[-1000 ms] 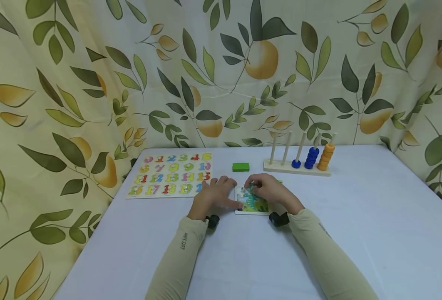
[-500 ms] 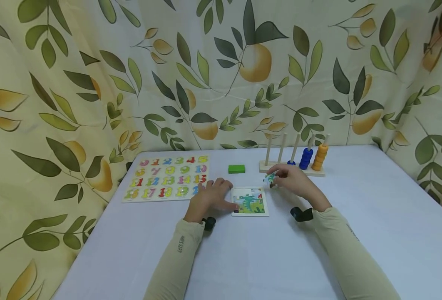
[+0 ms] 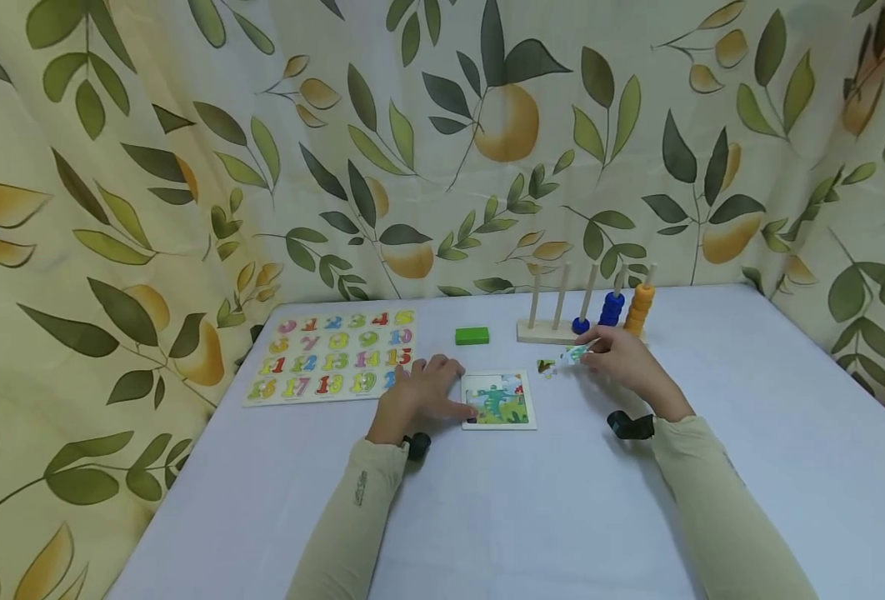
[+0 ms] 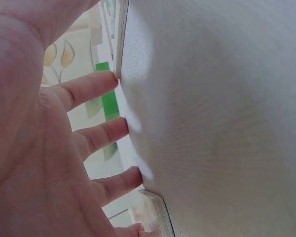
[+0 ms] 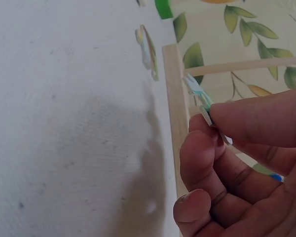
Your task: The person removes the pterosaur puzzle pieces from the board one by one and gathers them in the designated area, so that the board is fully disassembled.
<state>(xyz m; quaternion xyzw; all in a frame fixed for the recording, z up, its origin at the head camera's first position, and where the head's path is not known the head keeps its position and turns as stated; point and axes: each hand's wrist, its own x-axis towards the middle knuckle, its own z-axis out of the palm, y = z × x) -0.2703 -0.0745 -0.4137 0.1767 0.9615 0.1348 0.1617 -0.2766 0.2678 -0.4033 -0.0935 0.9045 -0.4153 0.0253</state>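
the left hand [image 3: 426,393] lies palm down with its fingers spread, the fingertips touching the white table [image 3: 442,517] and the thumb at the near left edge of the puzzle [image 3: 497,403], which lies flat in a white frame and shows a teal creature over green. its outer fingers reach the number board [image 3: 350,350] on the left. the right arm is stretched further forward, its right hand [image 3: 626,364] raised a little off the table, thumb and forefinger pinching a small puzzle piece [image 3: 574,354] while the other fingers curl in beneath. a loose piece [image 3: 546,367] is on the table between that hand and the puzzle. just behind the right hand is the wooden peg toy [image 3: 543,332], with blue rings [image 3: 611,310] and orange rings [image 3: 639,310]; a green block [image 3: 472,336] sits beyond the puzzle. coloured numerals run across the number board in rows, 1 to 5 readable along the top and 11 to 15 lower down; the left hand partly covers the last one. small dark lettering on the left sleeve [image 3: 352,517] is too blurred to read.
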